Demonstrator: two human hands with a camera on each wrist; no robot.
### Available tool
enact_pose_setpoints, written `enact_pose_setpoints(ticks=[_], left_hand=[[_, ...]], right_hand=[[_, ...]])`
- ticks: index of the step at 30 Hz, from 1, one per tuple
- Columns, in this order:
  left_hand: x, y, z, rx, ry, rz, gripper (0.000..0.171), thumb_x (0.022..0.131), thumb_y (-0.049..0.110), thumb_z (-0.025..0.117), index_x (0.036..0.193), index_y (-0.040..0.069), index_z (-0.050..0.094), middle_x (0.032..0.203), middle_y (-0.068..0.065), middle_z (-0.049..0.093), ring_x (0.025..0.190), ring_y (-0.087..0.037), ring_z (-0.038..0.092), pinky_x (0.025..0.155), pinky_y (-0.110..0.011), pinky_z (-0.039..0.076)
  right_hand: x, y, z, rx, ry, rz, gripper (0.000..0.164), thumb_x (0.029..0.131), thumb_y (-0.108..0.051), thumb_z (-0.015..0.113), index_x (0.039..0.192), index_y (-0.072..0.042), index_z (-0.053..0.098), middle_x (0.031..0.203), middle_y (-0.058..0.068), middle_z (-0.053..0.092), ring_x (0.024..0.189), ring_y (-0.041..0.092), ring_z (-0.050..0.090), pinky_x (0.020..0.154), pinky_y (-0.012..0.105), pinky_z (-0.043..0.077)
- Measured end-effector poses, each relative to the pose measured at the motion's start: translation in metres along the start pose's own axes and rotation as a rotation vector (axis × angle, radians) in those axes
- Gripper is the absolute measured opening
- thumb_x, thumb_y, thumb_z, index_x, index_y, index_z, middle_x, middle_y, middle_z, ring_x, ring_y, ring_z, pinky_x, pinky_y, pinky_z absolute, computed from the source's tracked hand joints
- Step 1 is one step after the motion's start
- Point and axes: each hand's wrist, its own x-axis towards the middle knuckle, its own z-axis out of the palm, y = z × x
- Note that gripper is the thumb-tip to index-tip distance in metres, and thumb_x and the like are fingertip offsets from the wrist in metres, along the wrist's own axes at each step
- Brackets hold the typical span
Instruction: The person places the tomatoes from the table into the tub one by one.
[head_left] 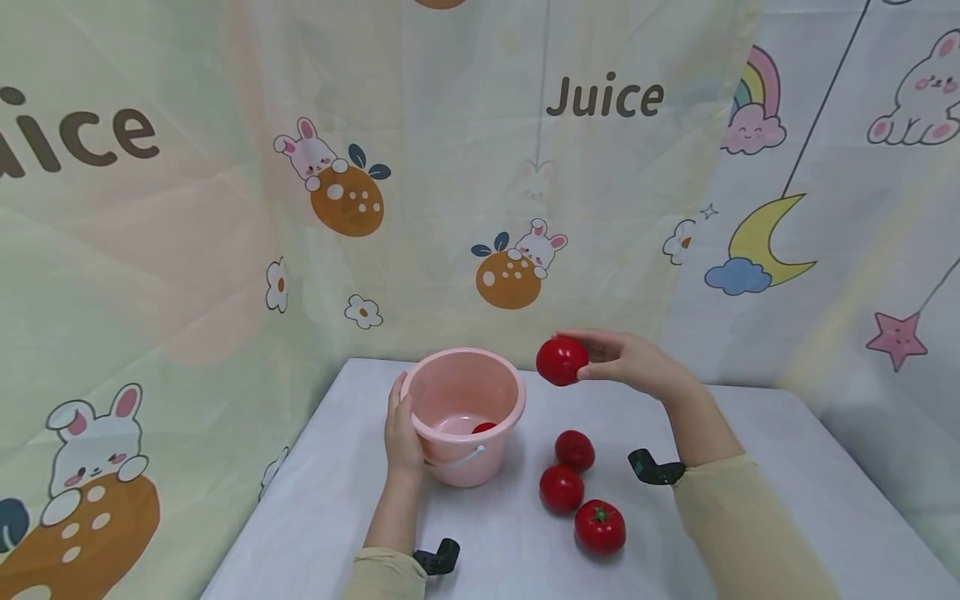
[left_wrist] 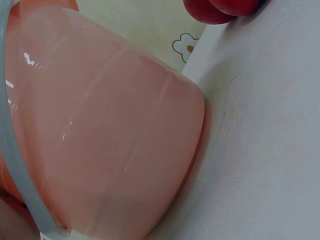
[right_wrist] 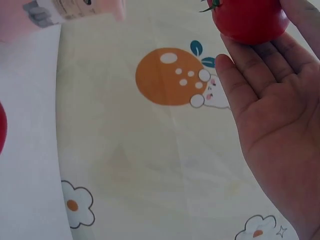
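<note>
A pink bucket stands upright on the table, its pale handle hanging down at the front. My left hand holds the bucket's left side, fingertips right at the rim. Inside the bucket shows part of a red tomato. Right of the rim and above the table, my right hand holds another tomato between thumb and fingers. In the right wrist view this tomato has a green stem and rests against the fingers.
Three more tomatoes lie right of the bucket: a far one, a middle one and a near one with its green top up. White cloth covers the table. Printed curtains hang behind and at both sides.
</note>
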Motion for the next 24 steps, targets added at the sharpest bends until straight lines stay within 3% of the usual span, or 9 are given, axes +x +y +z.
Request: enact_pose_setpoints(ticks=[9,24], left_hand=[[-0.001,-0.001,-0.001,-0.023,-0.005,0.009,0.043,0.104,0.048,0.03,0.146,0.047,0.035,0.151,0.018,0.041,0.144,-0.013,0.035,0.117,-0.056,0.031],[0.0,0.0,0.0,0.0,0.002,-0.011,0.043,0.103,0.049,0.029,0.146,0.05,0.034,0.151,0.02,0.04,0.143,-0.013,0.035,0.116,-0.056,0.033]], right_hand=[[0.027,-0.013,0.015,0.012,-0.072,-0.033,0.061,0.081,-0.039,0.079,0.137,-0.04,0.055,0.133,-0.004,0.062,0.124,0.024,0.058,0.092,0.042,0.056],[0.057,-0.036,0.043,0.032,-0.153,-0.039,0.06,0.08,-0.044,0.078,0.136,-0.042,0.056,0.131,-0.007,0.063,0.124,0.02,0.057,0.095,0.044,0.055]])
